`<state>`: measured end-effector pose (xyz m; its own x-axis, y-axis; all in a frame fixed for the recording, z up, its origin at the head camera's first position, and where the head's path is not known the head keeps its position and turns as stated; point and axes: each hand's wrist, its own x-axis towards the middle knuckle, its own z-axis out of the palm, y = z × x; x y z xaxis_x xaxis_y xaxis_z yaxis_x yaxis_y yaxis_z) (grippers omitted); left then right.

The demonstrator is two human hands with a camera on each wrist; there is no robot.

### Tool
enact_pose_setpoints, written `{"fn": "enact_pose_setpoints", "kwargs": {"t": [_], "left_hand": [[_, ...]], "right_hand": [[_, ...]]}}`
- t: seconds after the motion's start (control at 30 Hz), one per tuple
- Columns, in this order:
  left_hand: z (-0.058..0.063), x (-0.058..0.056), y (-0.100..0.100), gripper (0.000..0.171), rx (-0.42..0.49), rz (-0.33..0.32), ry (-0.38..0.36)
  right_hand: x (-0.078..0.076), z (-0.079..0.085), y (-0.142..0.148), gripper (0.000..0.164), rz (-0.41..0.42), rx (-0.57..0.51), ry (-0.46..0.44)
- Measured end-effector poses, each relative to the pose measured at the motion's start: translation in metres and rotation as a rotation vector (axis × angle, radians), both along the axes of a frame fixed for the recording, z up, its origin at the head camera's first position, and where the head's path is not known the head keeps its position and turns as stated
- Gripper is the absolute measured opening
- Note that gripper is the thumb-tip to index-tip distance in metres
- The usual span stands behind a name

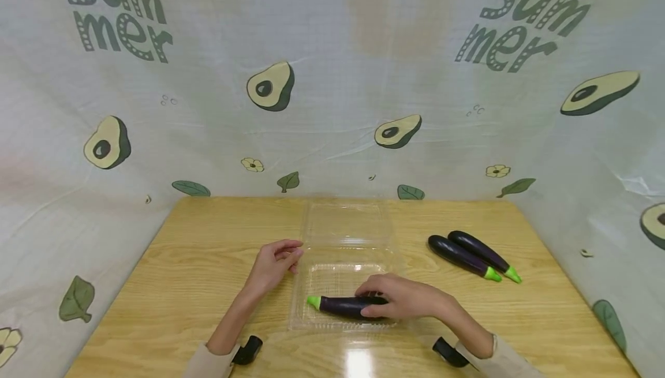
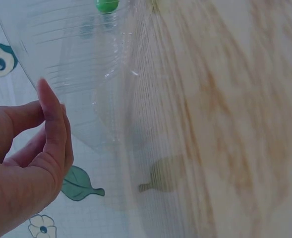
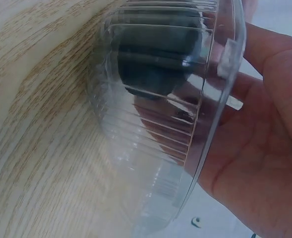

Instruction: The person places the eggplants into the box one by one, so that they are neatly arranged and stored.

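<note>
**A:** ok what can you guys actually read in this one? head view btw

**B:** "SUMMER", twice. Both are printed on the avocado-pattern cloth (image 1: 337, 107) behind the table. First print (image 1: 116, 13) is up around 10–11 o'clock, and its top runs off the frame edge.

**A:** and the other?

**B:** Second print (image 1: 522, 20) sits about 1 o'clock, whole word in frame. Same layout on each: "SUM" stacked over "MER", chunky grey-green hand-drawn letters, pale dots inside some of them. Left one leans towards 11, right one towards 1.
</note>
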<state>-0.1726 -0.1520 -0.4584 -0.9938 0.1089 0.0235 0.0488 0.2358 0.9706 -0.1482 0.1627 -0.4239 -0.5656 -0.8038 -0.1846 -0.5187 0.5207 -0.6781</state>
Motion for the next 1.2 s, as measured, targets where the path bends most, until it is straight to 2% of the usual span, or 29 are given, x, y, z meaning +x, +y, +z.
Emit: {"fn": "enact_pose_setpoints", "kwargs": {"t": [0.47, 0.8, 1.2], "left_hand": [[-0.002, 0.0, 0.001, 0.028, -0.024, 0.01, -0.011], [-0.002, -0.001, 0.0, 0.03, -0.021, -0.001, -0.005], [-0.003, 0.0, -0.001, 0.028, -0.02, -0.012, 0.003]], "right_hand": [[0.001, 0.0, 0.002, 0.037, -0.037, -0.012, 0.044], [0.001, 0.005, 0.007, 0.043, -0.07, 0.011, 0.071], [0.001, 0.012, 0.021, 0.039, -0.124, -0.051, 0.117]]}}
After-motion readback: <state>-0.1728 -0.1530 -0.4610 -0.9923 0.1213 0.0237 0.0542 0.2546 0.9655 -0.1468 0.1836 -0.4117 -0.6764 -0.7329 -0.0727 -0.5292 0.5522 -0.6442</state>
